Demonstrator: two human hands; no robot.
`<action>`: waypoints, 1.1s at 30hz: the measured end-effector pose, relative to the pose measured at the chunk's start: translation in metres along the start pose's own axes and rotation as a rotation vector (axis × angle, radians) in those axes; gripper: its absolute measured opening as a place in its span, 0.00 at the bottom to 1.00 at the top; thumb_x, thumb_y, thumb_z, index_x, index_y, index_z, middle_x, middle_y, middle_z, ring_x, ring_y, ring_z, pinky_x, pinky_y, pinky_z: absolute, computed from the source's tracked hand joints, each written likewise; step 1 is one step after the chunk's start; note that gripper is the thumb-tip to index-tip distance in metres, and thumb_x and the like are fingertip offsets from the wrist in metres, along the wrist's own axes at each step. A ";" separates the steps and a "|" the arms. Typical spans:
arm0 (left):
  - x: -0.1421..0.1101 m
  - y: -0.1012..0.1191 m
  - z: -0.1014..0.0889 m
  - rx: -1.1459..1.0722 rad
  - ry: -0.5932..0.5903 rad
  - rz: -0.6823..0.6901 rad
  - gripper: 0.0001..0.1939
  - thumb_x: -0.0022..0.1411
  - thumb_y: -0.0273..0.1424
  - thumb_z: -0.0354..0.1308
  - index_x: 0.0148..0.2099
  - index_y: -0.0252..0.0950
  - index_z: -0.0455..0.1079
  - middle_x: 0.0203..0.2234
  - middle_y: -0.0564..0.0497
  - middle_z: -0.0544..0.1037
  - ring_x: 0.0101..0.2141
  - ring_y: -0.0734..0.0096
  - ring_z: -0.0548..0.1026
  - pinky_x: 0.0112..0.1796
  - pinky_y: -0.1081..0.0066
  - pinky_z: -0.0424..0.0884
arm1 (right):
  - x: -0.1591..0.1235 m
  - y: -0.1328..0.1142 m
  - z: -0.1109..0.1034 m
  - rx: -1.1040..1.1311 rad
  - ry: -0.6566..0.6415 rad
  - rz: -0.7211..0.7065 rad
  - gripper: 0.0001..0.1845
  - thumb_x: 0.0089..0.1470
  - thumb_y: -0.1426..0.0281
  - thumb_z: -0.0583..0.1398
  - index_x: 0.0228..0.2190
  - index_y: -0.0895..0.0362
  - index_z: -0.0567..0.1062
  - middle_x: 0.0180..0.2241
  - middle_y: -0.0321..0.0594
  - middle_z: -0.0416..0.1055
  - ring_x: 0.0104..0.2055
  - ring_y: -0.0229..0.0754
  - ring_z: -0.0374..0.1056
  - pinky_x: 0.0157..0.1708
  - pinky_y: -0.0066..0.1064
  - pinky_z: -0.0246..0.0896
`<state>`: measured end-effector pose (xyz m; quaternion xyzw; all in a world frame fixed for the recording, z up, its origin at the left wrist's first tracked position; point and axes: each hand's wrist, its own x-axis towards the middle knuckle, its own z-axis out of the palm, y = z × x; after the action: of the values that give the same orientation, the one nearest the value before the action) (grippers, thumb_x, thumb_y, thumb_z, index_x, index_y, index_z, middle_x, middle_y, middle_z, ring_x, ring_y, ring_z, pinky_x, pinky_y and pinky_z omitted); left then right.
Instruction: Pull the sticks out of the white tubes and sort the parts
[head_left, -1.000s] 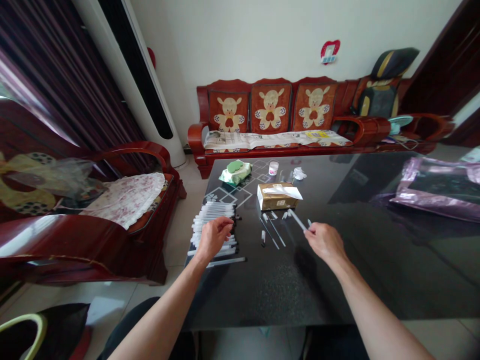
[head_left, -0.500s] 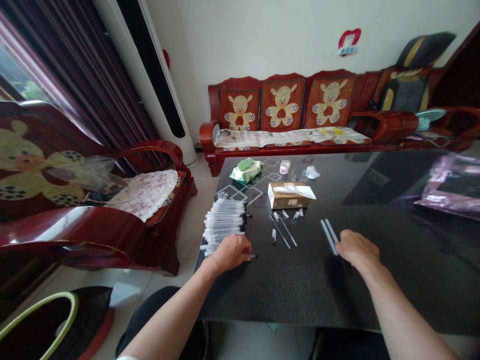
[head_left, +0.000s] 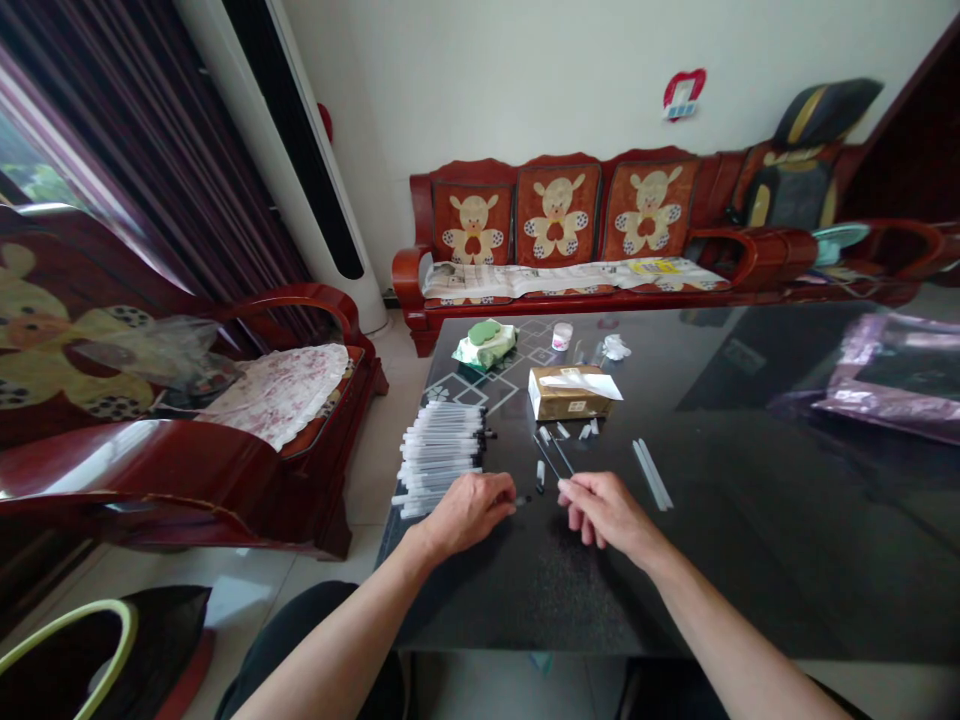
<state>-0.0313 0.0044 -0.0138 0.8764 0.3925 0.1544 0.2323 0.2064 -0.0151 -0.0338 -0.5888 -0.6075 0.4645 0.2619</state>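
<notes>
At the near edge of the dark table (head_left: 750, 520), the left hand (head_left: 469, 512) was curled over a pen (head_left: 523, 499), whose dark tip showed just past the knuckles; the fingers were closed narrow around it, and it lay low against the glass, just beside the row of white pens (head_left: 442, 455). Half a second before, the right hand (head_left: 604, 512) had rested far out to the right, beside the two clear tubes (head_left: 652, 472); now it had come in toward the middle, close to the left hand, and the tubes lay alone on the table, well apart from it. Its fingertips were pinched together near a thin dark refill (head_left: 559, 460); whether they really held something, I could not tell. From this I judged that the tubes were put down and that both hands were meeting over one pen.

Farther back lay a few small loose parts (head_left: 577, 430), then a brown cardboard box (head_left: 568, 392) with a white paper on top; behind it were a green pack of wipes (head_left: 487, 343), a small white jar (head_left: 562, 336) and a crumpled tissue (head_left: 616, 347); a purple plastic bag (head_left: 892, 385) lay far to the right. Around the table stood red wooden furniture; a sofa (head_left: 555, 250) with bear cushions was against the pale wall, an armchair (head_left: 247, 400) on the left, and a tall white air conditioner (head_left: 300, 160) beside dark curtains (head_left: 135, 150).
</notes>
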 end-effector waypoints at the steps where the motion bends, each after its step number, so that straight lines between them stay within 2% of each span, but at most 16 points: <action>1: 0.000 0.003 0.000 -0.014 0.004 0.022 0.05 0.61 0.31 0.53 0.39 0.37 0.68 0.29 0.52 0.74 0.31 0.71 0.72 0.33 0.75 0.62 | 0.000 -0.001 0.008 0.060 -0.067 0.016 0.26 0.55 0.50 0.49 0.27 0.60 0.70 0.18 0.37 0.70 0.13 0.34 0.62 0.09 0.21 0.50; 5: 0.001 0.009 0.005 -0.021 0.015 0.074 0.07 0.62 0.32 0.52 0.39 0.38 0.70 0.32 0.51 0.75 0.32 0.71 0.72 0.35 0.75 0.62 | 0.000 0.000 0.025 0.168 -0.224 0.061 0.27 0.53 0.49 0.50 0.25 0.60 0.69 0.14 0.35 0.67 0.11 0.32 0.61 0.08 0.18 0.48; 10: 0.003 0.009 0.006 -0.013 0.054 0.088 0.09 0.63 0.33 0.51 0.39 0.39 0.72 0.32 0.50 0.75 0.34 0.69 0.73 0.37 0.74 0.64 | -0.002 -0.003 0.026 0.323 -0.272 0.096 0.23 0.52 0.51 0.54 0.24 0.60 0.69 0.13 0.35 0.68 0.11 0.31 0.60 0.08 0.18 0.48; 12: 0.003 0.010 0.004 -0.047 0.139 0.077 0.10 0.63 0.33 0.51 0.41 0.39 0.72 0.35 0.49 0.75 0.37 0.68 0.73 0.39 0.73 0.65 | -0.003 -0.007 0.025 0.421 -0.247 0.104 0.22 0.51 0.53 0.56 0.24 0.61 0.69 0.14 0.35 0.68 0.11 0.32 0.62 0.08 0.19 0.49; 14: 0.003 0.010 0.003 -0.112 0.294 0.024 0.10 0.62 0.34 0.52 0.42 0.39 0.72 0.37 0.48 0.75 0.38 0.68 0.72 0.40 0.72 0.65 | -0.004 -0.010 0.025 0.551 -0.185 0.095 0.20 0.49 0.54 0.58 0.24 0.61 0.70 0.15 0.35 0.69 0.13 0.33 0.63 0.09 0.20 0.52; 16: 0.002 0.007 0.004 -0.220 0.440 -0.085 0.11 0.62 0.37 0.53 0.39 0.37 0.72 0.33 0.48 0.75 0.33 0.69 0.73 0.36 0.73 0.67 | -0.005 -0.014 0.025 0.680 -0.124 0.065 0.19 0.49 0.56 0.60 0.25 0.61 0.71 0.16 0.35 0.69 0.14 0.34 0.65 0.11 0.22 0.54; 17: 0.003 0.005 0.006 -0.305 0.477 -0.153 0.12 0.62 0.39 0.52 0.36 0.36 0.72 0.28 0.49 0.75 0.29 0.71 0.72 0.32 0.73 0.67 | -0.005 -0.015 0.025 0.730 -0.102 0.047 0.18 0.49 0.56 0.60 0.25 0.61 0.71 0.17 0.36 0.69 0.15 0.35 0.65 0.11 0.23 0.56; 20: 0.006 -0.002 0.014 -0.669 0.431 -0.341 0.20 0.60 0.45 0.51 0.30 0.33 0.70 0.18 0.52 0.71 0.17 0.75 0.68 0.19 0.76 0.63 | -0.006 -0.019 0.028 0.808 -0.075 0.000 0.17 0.49 0.57 0.60 0.26 0.61 0.71 0.19 0.36 0.70 0.17 0.36 0.66 0.13 0.24 0.59; 22: 0.009 -0.004 0.020 -0.912 0.369 -0.388 0.22 0.59 0.47 0.52 0.32 0.31 0.70 0.20 0.50 0.73 0.17 0.75 0.69 0.17 0.77 0.63 | -0.007 -0.020 0.032 0.814 -0.081 -0.012 0.18 0.49 0.57 0.60 0.27 0.61 0.72 0.19 0.37 0.71 0.17 0.36 0.67 0.14 0.25 0.60; 25: 0.013 -0.003 0.026 -1.173 0.355 -0.356 0.21 0.57 0.45 0.56 0.39 0.30 0.70 0.28 0.47 0.75 0.22 0.74 0.73 0.21 0.76 0.68 | -0.008 -0.020 0.038 0.780 -0.115 -0.011 0.18 0.48 0.57 0.61 0.27 0.61 0.72 0.20 0.38 0.71 0.18 0.36 0.67 0.15 0.24 0.60; 28: 0.015 -0.002 0.027 -1.298 0.363 -0.340 0.20 0.55 0.44 0.59 0.39 0.31 0.70 0.26 0.49 0.75 0.23 0.74 0.73 0.23 0.76 0.69 | -0.008 -0.018 0.042 0.754 -0.168 0.003 0.18 0.48 0.57 0.62 0.27 0.62 0.72 0.20 0.38 0.72 0.18 0.36 0.68 0.15 0.24 0.60; 33: 0.014 -0.002 0.028 -1.365 0.340 -0.343 0.19 0.55 0.43 0.60 0.38 0.30 0.70 0.23 0.49 0.75 0.24 0.73 0.74 0.26 0.75 0.70 | -0.006 -0.016 0.046 0.781 -0.201 0.034 0.21 0.51 0.54 0.58 0.27 0.61 0.71 0.20 0.39 0.72 0.18 0.37 0.68 0.15 0.25 0.61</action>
<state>-0.0103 0.0082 -0.0373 0.4260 0.3714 0.4605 0.6845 0.1597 -0.0305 -0.0386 -0.4063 -0.3981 0.7200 0.3975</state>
